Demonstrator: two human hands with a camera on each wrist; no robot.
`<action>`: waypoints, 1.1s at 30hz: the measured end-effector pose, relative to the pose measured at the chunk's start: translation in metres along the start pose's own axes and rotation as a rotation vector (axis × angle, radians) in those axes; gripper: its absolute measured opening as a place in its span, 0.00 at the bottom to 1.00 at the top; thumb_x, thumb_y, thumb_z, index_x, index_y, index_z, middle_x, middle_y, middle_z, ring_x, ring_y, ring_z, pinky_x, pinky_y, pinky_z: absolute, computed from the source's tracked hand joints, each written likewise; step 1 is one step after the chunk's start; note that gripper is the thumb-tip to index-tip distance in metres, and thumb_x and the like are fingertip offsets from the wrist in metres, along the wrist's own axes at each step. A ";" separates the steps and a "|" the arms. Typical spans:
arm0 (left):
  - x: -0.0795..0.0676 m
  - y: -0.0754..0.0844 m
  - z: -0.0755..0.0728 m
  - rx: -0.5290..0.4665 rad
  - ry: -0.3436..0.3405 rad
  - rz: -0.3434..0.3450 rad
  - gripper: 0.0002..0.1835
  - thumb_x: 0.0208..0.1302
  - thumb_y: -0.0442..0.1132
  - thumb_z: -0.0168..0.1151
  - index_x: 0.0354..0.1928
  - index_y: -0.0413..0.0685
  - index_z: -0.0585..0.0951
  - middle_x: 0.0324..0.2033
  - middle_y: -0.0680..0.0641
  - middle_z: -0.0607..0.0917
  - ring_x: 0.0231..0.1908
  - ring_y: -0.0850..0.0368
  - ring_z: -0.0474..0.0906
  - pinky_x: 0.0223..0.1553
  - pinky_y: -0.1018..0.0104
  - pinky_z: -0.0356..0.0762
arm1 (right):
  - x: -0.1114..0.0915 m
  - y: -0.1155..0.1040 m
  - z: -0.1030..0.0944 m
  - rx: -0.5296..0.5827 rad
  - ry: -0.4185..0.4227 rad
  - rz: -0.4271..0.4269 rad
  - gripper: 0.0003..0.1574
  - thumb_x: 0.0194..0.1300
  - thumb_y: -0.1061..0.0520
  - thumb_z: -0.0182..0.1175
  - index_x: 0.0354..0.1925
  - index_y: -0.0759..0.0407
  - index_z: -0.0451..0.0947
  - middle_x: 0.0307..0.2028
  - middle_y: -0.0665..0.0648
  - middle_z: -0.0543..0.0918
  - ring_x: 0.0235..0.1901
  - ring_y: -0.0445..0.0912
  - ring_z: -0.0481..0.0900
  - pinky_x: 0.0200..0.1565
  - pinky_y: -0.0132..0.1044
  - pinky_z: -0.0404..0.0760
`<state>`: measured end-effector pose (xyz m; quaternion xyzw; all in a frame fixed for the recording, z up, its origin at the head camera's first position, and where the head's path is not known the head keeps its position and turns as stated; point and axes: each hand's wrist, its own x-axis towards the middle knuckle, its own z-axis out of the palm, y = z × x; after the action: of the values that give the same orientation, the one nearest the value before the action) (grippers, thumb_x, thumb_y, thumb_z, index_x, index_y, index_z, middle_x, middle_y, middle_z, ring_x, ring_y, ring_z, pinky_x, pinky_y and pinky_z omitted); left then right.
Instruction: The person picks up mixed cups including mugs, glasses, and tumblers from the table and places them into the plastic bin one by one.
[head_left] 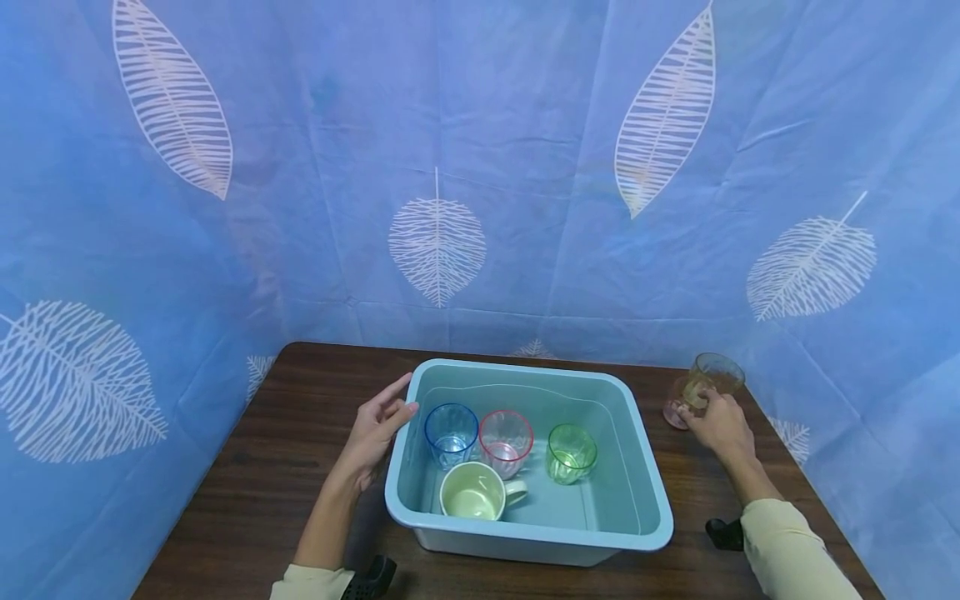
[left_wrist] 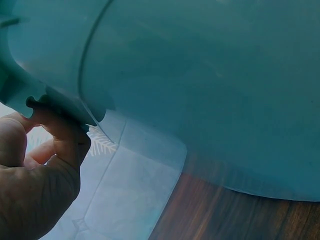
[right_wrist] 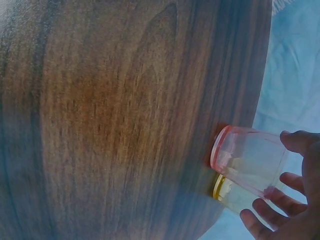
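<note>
My left hand (head_left: 378,433) grips the left rim of a light teal plastic tub (head_left: 525,537), and in the left wrist view its fingers curl up under the rim. Inside the tub are a blue-rimmed glass (head_left: 452,432), a red-rimmed glass (head_left: 506,433), a green glass (head_left: 572,454) and a pale green mug (head_left: 471,492) with its handle to the right. At the table's far right, my right hand (head_left: 722,425) pinches a pink-tinted glass (right_wrist: 250,157) between thumb and fingertips. Close beside it stands a yellow glass (head_left: 720,371), partly hidden by the hand.
Beneath everything is a dark brown wooden table (head_left: 300,433), its right edge close to the two glasses. A blue cloth (head_left: 525,125) with white leaf prints hangs behind and at both sides. Dark wrist devices (head_left: 369,577) sit on both wrists.
</note>
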<state>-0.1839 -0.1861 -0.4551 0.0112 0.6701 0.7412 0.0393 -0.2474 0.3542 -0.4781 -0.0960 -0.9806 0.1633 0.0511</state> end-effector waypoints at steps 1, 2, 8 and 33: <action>0.000 0.000 0.000 0.001 -0.001 0.001 0.31 0.76 0.38 0.62 0.77 0.45 0.66 0.37 0.41 0.85 0.37 0.52 0.81 0.43 0.61 0.87 | 0.000 0.001 0.001 0.002 0.000 0.003 0.41 0.71 0.53 0.63 0.66 0.83 0.63 0.56 0.85 0.68 0.55 0.78 0.72 0.49 0.70 0.77; 0.000 0.000 0.000 0.001 -0.002 0.002 0.31 0.76 0.38 0.62 0.77 0.45 0.66 0.37 0.41 0.85 0.37 0.52 0.81 0.43 0.60 0.87 | -0.001 0.001 0.001 0.006 0.001 0.004 0.40 0.71 0.53 0.62 0.65 0.83 0.63 0.56 0.85 0.69 0.55 0.78 0.72 0.49 0.70 0.77; -0.001 0.000 0.001 0.001 -0.002 0.001 0.31 0.76 0.37 0.61 0.78 0.44 0.66 0.36 0.41 0.85 0.37 0.52 0.81 0.43 0.60 0.87 | 0.000 0.004 0.002 0.029 0.049 0.001 0.40 0.70 0.54 0.64 0.63 0.85 0.65 0.56 0.85 0.71 0.56 0.79 0.72 0.50 0.70 0.76; 0.000 0.000 0.000 -0.014 0.005 -0.009 0.31 0.76 0.37 0.62 0.77 0.45 0.67 0.34 0.44 0.84 0.35 0.54 0.81 0.41 0.62 0.87 | 0.003 0.014 0.002 0.089 0.080 0.007 0.39 0.59 0.42 0.73 0.38 0.80 0.75 0.32 0.73 0.78 0.40 0.69 0.77 0.43 0.64 0.78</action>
<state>-0.1840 -0.1857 -0.4547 0.0062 0.6648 0.7458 0.0410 -0.2486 0.3676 -0.4849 -0.1034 -0.9691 0.2031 0.0940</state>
